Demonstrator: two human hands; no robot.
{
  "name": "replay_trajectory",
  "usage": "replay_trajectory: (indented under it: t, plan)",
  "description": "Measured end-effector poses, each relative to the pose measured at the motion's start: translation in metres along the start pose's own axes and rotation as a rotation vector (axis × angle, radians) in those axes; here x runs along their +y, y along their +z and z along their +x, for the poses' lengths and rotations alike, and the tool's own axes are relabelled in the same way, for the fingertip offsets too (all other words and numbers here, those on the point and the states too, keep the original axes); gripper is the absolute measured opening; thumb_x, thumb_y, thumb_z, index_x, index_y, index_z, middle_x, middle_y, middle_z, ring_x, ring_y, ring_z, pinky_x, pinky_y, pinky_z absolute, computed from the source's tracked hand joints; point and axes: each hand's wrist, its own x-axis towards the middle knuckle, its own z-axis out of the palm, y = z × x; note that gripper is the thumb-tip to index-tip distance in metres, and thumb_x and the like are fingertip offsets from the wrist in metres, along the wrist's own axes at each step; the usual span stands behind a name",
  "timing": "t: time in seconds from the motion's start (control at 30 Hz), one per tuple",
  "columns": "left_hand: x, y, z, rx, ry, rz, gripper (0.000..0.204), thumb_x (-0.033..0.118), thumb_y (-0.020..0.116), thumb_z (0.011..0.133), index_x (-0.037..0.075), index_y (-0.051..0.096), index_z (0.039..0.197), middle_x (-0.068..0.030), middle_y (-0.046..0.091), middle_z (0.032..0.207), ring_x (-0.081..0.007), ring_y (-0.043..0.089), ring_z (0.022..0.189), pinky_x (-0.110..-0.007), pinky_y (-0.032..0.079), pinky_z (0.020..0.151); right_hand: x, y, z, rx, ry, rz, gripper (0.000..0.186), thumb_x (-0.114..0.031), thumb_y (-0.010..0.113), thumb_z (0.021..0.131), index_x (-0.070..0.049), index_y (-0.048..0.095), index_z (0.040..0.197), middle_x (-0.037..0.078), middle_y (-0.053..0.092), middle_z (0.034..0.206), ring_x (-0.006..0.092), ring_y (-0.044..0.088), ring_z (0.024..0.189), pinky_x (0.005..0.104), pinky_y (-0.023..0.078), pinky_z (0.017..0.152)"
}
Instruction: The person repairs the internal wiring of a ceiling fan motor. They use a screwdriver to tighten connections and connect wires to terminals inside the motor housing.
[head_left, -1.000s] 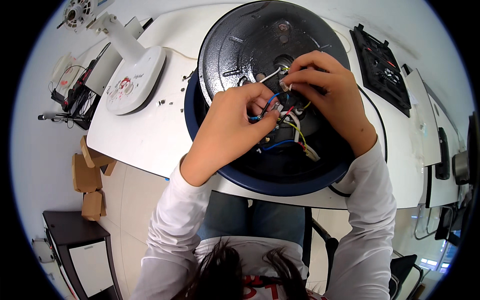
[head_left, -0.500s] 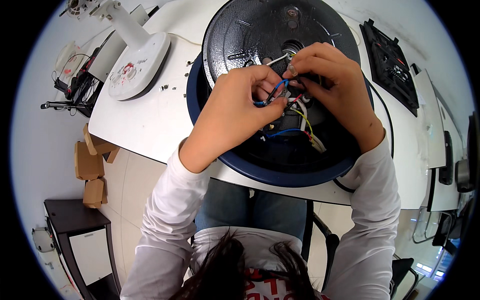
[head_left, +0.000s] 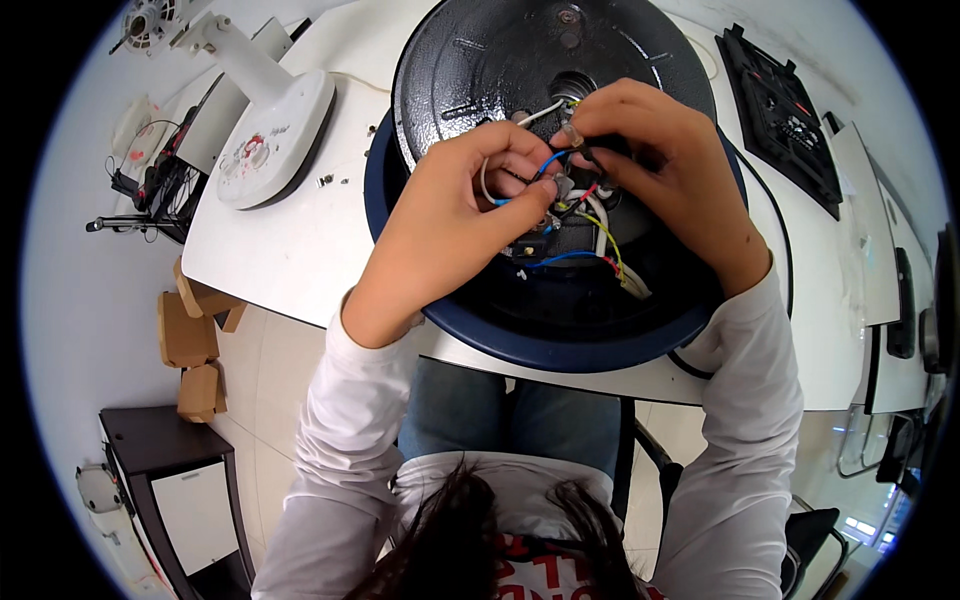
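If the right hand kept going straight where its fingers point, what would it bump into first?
Probably the blue wire just left of the right hand's fingertips, then the left hand. Depth is unclear in this single view, so it might pass above the wire.

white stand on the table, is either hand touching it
No, the left hand and right hand are both at the wires, well to the right of the white stand.
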Motion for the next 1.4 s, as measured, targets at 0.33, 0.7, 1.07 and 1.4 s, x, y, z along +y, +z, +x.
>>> replay_trajectory:
  t: [0.33,0.7,1.07,1.4]
  plan:
    - [-0.003,-0.003,-0.002,0.007,0.006,-0.097,0.015,0.004,0.063,0.09,-0.001,0.063,0.104,-0.0002,0.063,0.094,-0.0044,0.056,0.084,-0.019,0.045,0.074,-0.001,-0.005,-0.008,0.114,0.025,-0.035,0.011,-0.006,0.071,0.084,-0.008,0.071,0.094,0.001,0.058,0.099,0.0136,0.056,0.068,0.0256,0.045,0.062]
    - [-0.004,-0.005,-0.001,-0.013,-0.013,-0.193,0.012,0.004,0.065,0.089,0.002,0.062,0.1,-0.0007,0.064,0.093,-0.0053,0.059,0.08,-0.02,0.049,0.069,-0.019,-0.005,-0.03,-0.1,0.079,-0.11,0.011,-0.015,0.075,0.08,-0.007,0.069,0.087,0.004,0.06,0.083,0.0216,0.063,0.069,0.0322,0.048,0.06]
    - [0.0,-0.003,-0.002,0.029,-0.062,-0.186,0.014,0.006,0.065,0.09,0.002,0.062,0.103,-0.0006,0.064,0.094,-0.0052,0.059,0.079,-0.019,0.049,0.068,-0.021,-0.001,-0.034,-0.044,0.086,-0.258,0.01,-0.01,0.068,0.082,-0.011,0.065,0.092,0.003,0.06,0.09,0.0256,0.063,0.07,0.035,0.049,0.059]
    - [0.002,-0.001,-0.004,0.053,-0.014,-0.114,0.013,0.006,0.063,0.091,0.001,0.062,0.103,0.0002,0.061,0.091,-0.0047,0.056,0.082,-0.02,0.045,0.071,-0.029,-0.002,-0.031,0.041,0.244,-0.225,0.016,-0.004,0.064,0.079,-0.01,0.062,0.094,0.003,0.059,0.09,0.0252,0.064,0.076,0.034,0.051,0.062]
